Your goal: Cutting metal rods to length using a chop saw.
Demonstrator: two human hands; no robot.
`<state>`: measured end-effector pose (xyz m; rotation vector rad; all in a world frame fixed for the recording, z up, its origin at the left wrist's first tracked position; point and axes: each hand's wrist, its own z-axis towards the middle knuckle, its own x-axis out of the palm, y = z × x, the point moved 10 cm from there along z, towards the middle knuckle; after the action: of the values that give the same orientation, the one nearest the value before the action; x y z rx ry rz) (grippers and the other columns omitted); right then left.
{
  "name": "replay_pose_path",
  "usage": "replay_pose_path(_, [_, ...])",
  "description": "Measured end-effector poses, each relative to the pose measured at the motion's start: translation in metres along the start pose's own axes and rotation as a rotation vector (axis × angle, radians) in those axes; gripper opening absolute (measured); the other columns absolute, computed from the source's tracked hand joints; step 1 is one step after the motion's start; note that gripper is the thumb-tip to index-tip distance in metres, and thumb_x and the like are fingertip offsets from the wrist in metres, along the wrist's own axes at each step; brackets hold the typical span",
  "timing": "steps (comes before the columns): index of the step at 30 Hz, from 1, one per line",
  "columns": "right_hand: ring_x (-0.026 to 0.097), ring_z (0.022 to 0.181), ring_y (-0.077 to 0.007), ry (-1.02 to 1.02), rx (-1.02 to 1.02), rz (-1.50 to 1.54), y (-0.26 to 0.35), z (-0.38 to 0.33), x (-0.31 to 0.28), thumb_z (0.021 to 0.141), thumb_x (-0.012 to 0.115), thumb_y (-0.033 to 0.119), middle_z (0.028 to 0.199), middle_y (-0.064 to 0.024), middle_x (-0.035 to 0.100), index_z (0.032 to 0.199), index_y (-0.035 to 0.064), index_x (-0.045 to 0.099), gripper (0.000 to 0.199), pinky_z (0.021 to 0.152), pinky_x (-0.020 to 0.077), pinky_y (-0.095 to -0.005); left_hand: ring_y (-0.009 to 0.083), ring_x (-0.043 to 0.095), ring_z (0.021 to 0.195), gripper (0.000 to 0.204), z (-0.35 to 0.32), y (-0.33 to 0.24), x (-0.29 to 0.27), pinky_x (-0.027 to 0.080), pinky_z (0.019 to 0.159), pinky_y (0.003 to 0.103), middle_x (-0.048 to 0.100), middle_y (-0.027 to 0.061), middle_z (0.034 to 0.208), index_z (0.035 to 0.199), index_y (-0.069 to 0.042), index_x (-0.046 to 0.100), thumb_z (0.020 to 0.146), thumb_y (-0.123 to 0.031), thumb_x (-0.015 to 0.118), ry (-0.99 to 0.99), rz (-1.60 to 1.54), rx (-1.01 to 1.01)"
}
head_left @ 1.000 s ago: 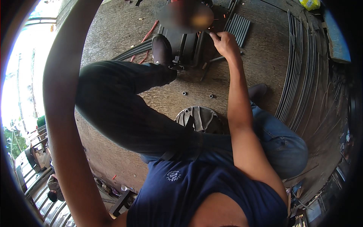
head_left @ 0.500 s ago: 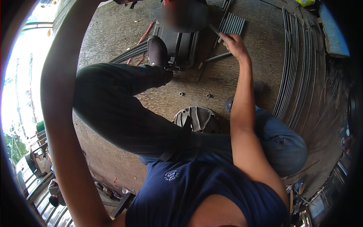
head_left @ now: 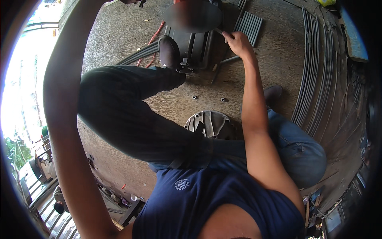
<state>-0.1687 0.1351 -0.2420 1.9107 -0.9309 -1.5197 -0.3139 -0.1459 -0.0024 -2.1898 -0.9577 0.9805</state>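
Note:
My right hand [head_left: 240, 44] is closed around a thin grey metal rod [head_left: 219, 32]. The rod's far end reaches the right side of a floor machine that looks like a cut-off saw [head_left: 199, 51], with a dark base. A blurred dark oval and a bit of red cover the machine's upper part, so where the rod meets it is hidden. Of my left hand [head_left: 129, 1] only a sliver shows at the top edge, left of the machine, beside something dark; its grip cannot be made out. My left shoe [head_left: 169, 51] rests against the machine's base.
Short cut rods [head_left: 250, 28] lie in a row right of the machine. Long rods [head_left: 310, 71] are stacked farther right. Two small metal rings, a ribbed round metal casting [head_left: 211, 121] and a red cord [head_left: 156, 34] lie on the worn board floor. More rods lie left of my shoe.
My right hand has moved left with the rod, closer to the machine. The whole view has shifted slightly. My left arm stays nearly as it was.

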Motion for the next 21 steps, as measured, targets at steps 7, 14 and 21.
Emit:
replay_pose_path(7, [0.055, 0.050, -0.0279, -0.138, -0.037, -0.125, 0.019, 0.000, 0.001, 0.092, 0.057, 0.043, 0.053, -0.0152, 0.054, 0.073, -0.0013, 0.064, 0.049, 0.053, 0.0413, -0.0405, 0.0104, 0.033, 0.044, 0.028, -0.002, 0.002, 0.010, 0.033, 0.039, 0.031, 0.033, -0.0051, 0.054, 0.086, -0.012, 0.059, 0.085, -0.040, 0.055, 0.025, -0.102, -0.017])
replay_pose_path(14, [0.064, 0.076, -0.0435, -0.144, 0.009, -0.185, 0.021, -0.007, 0.002, 0.090, 0.058, 0.042, 0.074, -0.0253, 0.064, 0.078, -0.0008, 0.067, 0.046, 0.067, 0.0515, -0.0488, 0.0108, 0.034, 0.043, 0.033, -0.001, -0.001, 0.001, 0.032, 0.037, 0.031, 0.036, -0.0050, 0.053, 0.085, -0.012, 0.060, 0.085, -0.044, 0.056, -0.042, -0.028, 0.004])
replay_pose_path(21, [0.064, 0.073, -0.0425, -0.214, -0.038, -0.201, 0.026, -0.010, 0.001, 0.090, 0.059, 0.040, 0.072, -0.0242, 0.064, 0.078, -0.0007, 0.066, 0.043, 0.064, 0.0515, -0.0482, 0.0113, 0.036, 0.041, 0.031, -0.003, -0.001, -0.001, 0.031, 0.034, 0.030, 0.042, -0.0038, 0.054, 0.085, -0.012, 0.062, 0.085, -0.042, 0.054, -0.093, -0.037, -0.004])
